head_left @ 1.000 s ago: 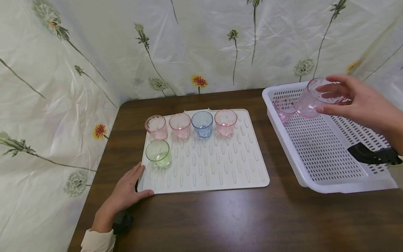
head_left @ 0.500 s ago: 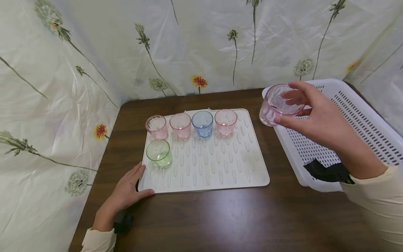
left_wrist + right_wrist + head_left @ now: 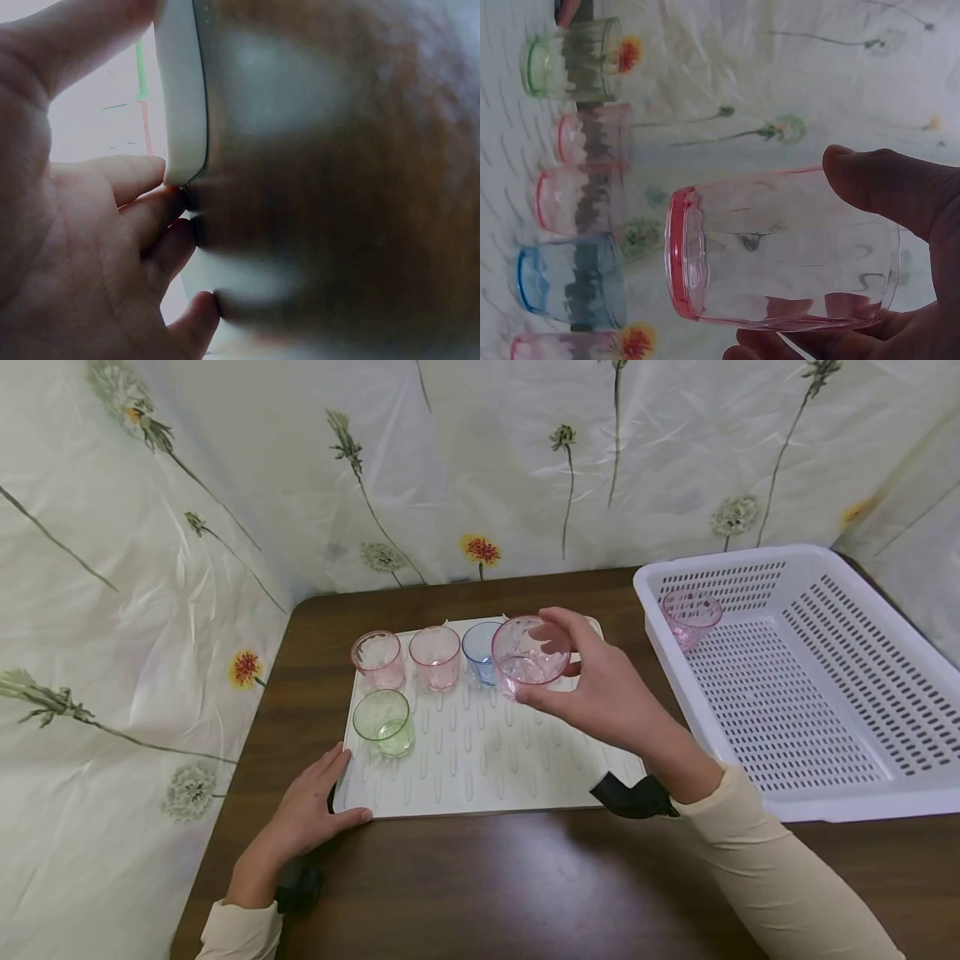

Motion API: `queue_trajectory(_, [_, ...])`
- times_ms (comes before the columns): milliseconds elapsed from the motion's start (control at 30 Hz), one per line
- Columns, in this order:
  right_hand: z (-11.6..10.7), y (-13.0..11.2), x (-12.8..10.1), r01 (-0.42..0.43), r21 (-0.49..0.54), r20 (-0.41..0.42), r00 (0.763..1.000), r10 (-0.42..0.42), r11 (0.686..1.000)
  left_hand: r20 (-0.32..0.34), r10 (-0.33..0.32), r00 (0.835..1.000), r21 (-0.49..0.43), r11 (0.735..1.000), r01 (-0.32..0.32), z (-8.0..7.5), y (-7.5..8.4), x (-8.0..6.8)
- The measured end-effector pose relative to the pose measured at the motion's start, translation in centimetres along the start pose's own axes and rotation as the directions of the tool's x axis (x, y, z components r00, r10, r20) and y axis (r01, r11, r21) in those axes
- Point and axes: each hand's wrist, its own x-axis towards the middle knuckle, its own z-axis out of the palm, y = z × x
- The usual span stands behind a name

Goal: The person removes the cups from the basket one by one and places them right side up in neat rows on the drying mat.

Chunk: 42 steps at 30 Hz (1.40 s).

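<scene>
My right hand [image 3: 611, 693] grips a clear pink drinking glass [image 3: 780, 255] near its rim, thumb on one side and fingers on the other. The glass is held above the white ridged mat [image 3: 480, 768], upright or nearly so. Behind it on the mat stand a partly covered blue glass [image 3: 478, 647] and two pink glasses, one at the corner [image 3: 378, 664] and one beside it [image 3: 437, 660]. Another pink glass [image 3: 566, 346] shows in the right wrist view but is hidden in the head view. A green glass [image 3: 385, 727] stands nearer. My left hand [image 3: 300, 814] touches the mat's near left corner, fingers extended.
To the right of the mat, a white perforated basket [image 3: 693, 710] stands on the dark wooden table [image 3: 480, 885]. One pink glass [image 3: 690, 618] is in its far left corner. A flowered plastic sheet [image 3: 465, 460] hangs behind the table and along its left.
My right hand has carried the pink glass left, out of the basket and over the mat. My left hand has stayed at the mat's corner.
</scene>
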Motion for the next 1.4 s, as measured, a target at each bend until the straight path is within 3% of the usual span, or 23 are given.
queue_trajectory(367, [6.1, 1.6, 2.1, 0.082, 0.065, 0.165, 0.982, -0.091, 0.995, -0.015, 0.014, 1.000, 0.001, 1.000, -0.013, -0.2, 0.1, -0.1])
queue_trajectory(633, [9.5, 2.6, 3.3, 0.049, 0.100, 0.293, 0.953, -0.076, 0.994, -0.026, 0.023, 0.999, 0.005, 1.000, -0.022, -0.1, -0.1, 0.1])
queue_trajectory(1033, [11.3, 3.9, 4.0, -0.009, 0.098, 0.365, 0.930, -0.027, 0.995, -0.028, 0.029, 0.999, -0.001, 1.000, -0.029, 0.0, 0.1, 0.1])
queue_trajectory(1400, [12.8, 4.2, 4.5, 0.067, 0.032, 0.373, 0.925, -0.074, 0.997, -0.028, 0.018, 0.999, -0.004, 1.000, -0.018, 0.0, -0.1, 0.0])
